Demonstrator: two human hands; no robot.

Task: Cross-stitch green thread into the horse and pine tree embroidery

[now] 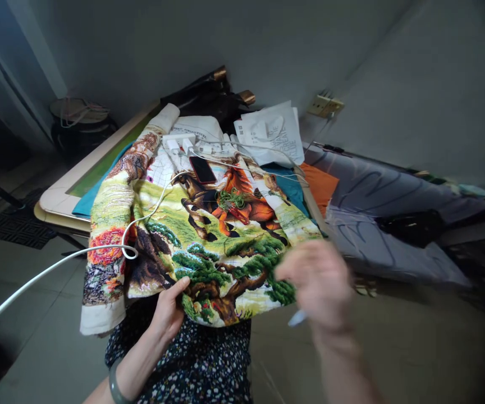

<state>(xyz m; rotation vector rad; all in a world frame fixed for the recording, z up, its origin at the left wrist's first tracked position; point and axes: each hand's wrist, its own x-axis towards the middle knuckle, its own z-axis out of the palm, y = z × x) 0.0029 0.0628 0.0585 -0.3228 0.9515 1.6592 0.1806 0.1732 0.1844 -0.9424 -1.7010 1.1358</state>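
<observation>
A cross-stitch cloth [225, 275] with horses, green trees and grass hangs over the table's near edge toward my lap. My left hand [170, 308] grips its lower edge, thumb on top and the other fingers underneath. By the cloth's right side is my right hand [322, 280], smeared by motion. Its fingers look curled together, and whatever they may hold is too blurred to make out. A tangle of green thread [230, 200] lies on the orange horse. The cloth's left side is rolled into a thick roll [111, 224].
On the cloth rest a phone [202, 169] and a power strip [179, 138] with plugged-in chargers. A white cable [57, 261] loops across the roll. Printed white bags [270, 132] lie at the back of the table [63, 182]. A grey-covered surface [389, 224] stands to the right.
</observation>
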